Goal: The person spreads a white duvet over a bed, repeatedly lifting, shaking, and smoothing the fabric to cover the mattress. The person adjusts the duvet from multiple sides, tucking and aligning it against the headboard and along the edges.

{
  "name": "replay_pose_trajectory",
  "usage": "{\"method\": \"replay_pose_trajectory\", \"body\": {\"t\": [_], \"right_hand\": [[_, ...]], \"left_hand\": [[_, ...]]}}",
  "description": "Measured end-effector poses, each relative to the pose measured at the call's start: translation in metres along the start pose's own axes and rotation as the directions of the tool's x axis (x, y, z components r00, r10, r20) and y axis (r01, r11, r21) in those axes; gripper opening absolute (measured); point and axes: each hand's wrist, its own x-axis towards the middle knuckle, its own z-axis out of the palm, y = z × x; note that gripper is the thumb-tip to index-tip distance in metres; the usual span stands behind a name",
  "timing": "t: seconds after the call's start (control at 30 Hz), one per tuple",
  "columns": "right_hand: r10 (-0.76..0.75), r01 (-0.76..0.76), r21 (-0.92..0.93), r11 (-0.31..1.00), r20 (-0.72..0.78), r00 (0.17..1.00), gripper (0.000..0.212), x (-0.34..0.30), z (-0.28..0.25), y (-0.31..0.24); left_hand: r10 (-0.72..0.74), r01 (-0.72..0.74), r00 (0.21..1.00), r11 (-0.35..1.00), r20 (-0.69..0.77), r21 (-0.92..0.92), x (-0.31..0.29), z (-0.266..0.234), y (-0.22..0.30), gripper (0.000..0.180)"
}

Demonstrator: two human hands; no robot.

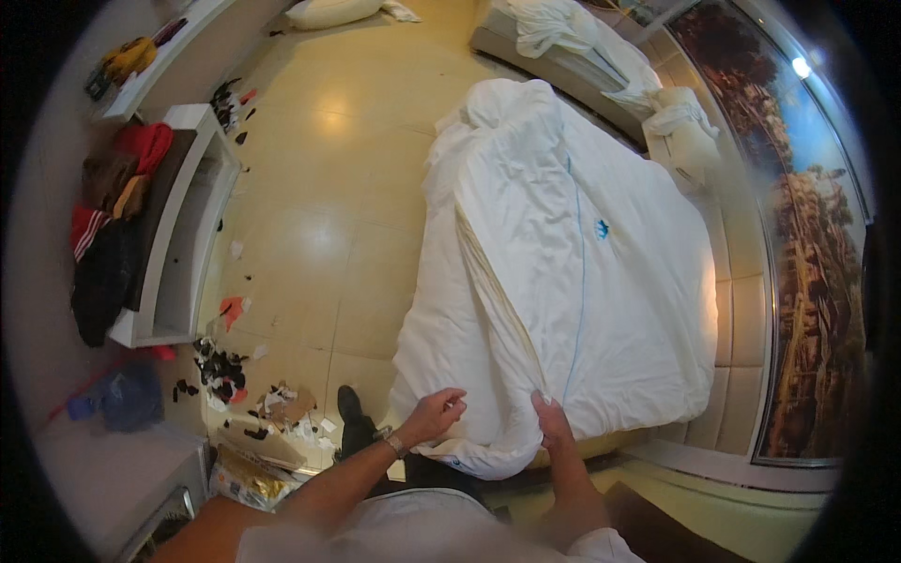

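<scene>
A white duvet (638, 310) with a thin blue line and a small blue emblem covers most of the bed. Its left part is folded over, and a long layered edge runs from the middle of the bed toward me. At the near end of that fold my right hand (552, 418) grips the duvet's edge between thumb and fingers. My left hand (435, 418), with a wristwatch (396, 444) on the wrist, hovers over the near left part of the bedding. Its fingers are loosely bent and apart, with nothing visible in them.
Left stands a white bench (208, 155) with clothes (103, 253) piled on it. Dark scraps and papers (221, 371) litter the floor beside it. A grey sofa (554, 70) with white bedding is beyond the bed; a large picture panel (817, 272) lines the right wall.
</scene>
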Motion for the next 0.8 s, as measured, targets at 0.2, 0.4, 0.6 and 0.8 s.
{"method": "replay_pose_trajectory", "body": {"t": [0.2, 0.4, 0.6, 0.8], "right_hand": [[-0.176, 0.174, -0.063, 0.983, -0.027, 0.984, 0.043, -0.033, 0.013, -0.001], [-0.343, 0.324, -0.248, 0.913, -0.041, 0.938, 0.050, -0.036, 0.003, 0.002], [-0.312, 0.291, -0.189, 0.938, -0.093, 0.946, 0.053, -0.052, 0.013, -0.020], [-0.256, 0.210, -0.290, 0.934, -0.131, 0.958, 0.052, -0.041, 0.035, -0.026]], "left_hand": [[-0.152, 0.160, 0.987, 0.939, 0.053, -0.304, 0.100, -0.008, 0.044, 0.044], [-0.371, 0.351, 0.928, 0.841, 0.035, -0.412, 0.173, 0.005, 0.090, 0.025], [-0.488, 0.450, 0.871, 0.748, 0.056, -0.487, 0.193, -0.013, 0.083, 0.011], [-0.637, 0.544, 0.767, 0.580, 0.077, -0.607, 0.236, -0.048, 0.058, 0.008]]}}
